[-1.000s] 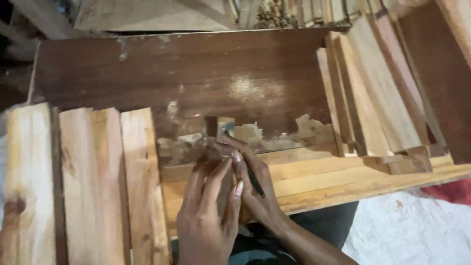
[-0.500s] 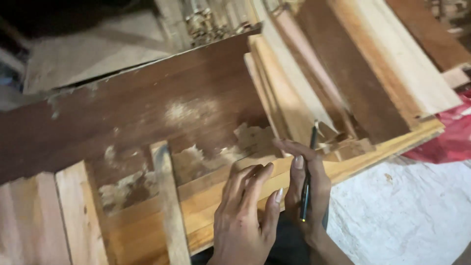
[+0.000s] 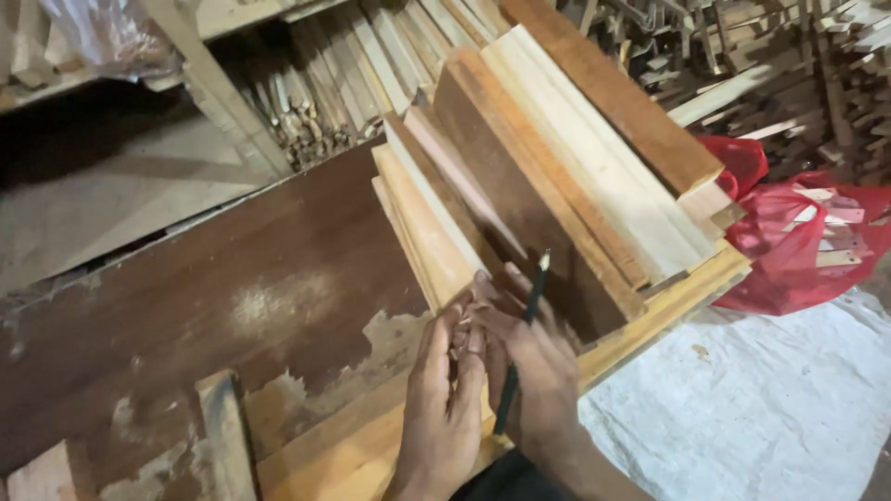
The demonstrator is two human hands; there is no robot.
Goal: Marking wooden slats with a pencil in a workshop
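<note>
Head view: pencil (image 3: 520,348) upright in right hand (image 3: 529,380), beside left hand (image 3: 444,399).

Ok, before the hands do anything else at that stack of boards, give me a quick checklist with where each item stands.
1. Pencil in right hand: ok, held upright, tip up.
2. Left hand placed: ok, fingers beside the right hand at the stack's near end.
3. Stack of boards settled: cannot tell; it leans across the yellow plank.
4. Small piece between the fingertips: cannot tell, hidden.
5. Dark worktop condition: not ok, surface chipped and dusty.
6. Red bag away from the hands: ok.
</note>
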